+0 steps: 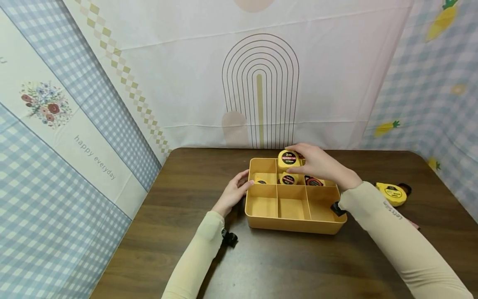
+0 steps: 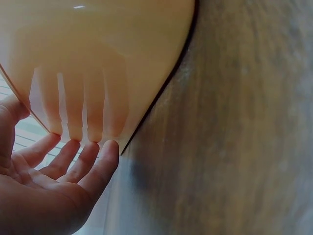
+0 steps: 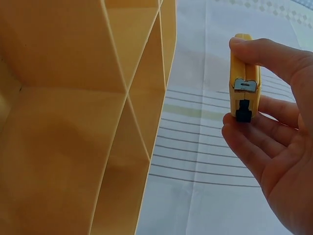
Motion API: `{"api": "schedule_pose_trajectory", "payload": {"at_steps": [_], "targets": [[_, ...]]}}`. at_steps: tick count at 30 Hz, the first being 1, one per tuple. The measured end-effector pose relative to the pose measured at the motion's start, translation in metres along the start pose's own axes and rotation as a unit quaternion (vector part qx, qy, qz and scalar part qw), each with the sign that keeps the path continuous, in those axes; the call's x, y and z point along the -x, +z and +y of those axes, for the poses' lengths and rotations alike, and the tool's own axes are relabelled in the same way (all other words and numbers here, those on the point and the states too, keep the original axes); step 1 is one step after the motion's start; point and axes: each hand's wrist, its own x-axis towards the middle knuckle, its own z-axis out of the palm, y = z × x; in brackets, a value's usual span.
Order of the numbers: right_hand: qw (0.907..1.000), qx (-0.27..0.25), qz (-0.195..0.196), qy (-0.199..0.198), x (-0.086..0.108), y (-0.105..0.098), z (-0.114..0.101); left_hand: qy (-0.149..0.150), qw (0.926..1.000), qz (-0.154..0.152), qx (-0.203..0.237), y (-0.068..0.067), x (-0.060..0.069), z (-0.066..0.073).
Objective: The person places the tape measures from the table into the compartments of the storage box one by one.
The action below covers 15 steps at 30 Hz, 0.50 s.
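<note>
My right hand (image 1: 319,164) pinches a small yellow tape measure (image 1: 288,160) between thumb and fingers, above the back middle compartment of a yellow divided box (image 1: 298,225). In the right wrist view, the metal end hook of the tape measure (image 3: 244,84) faces the camera. My left hand (image 1: 232,193) holds the box's left wall, thumb over the rim and fingertips against the outside (image 2: 73,161). In the back row lie a yellow tape measure (image 1: 261,181) on the left, another (image 1: 289,179) in the middle, and a black-and-red round-faced item (image 1: 313,181) on the right.
A larger yellow tape measure (image 1: 392,194) lies on the wooden table (image 1: 179,232) right of the box, beside my right sleeve. That sleeve mostly hides a thin pinkish item (image 1: 414,224). A patterned cloth (image 1: 186,83) hangs behind the table's back edge.
</note>
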Motion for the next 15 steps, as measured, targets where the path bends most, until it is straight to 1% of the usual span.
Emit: {"api": "schedule_pose_trajectory", "payload": {"at_steps": [5,15], "targets": [[1.0,-0.001,0.002,0.001,-0.002,0.003,-0.01,0.002,1.0,-0.004,0.001,-0.003,0.002,-0.001],[1.0,-0.001,-0.006,0.004,-0.006,0.002,-0.033,0.007,0.9999,-0.012,0.0,-0.005,0.006,-0.002]]}}
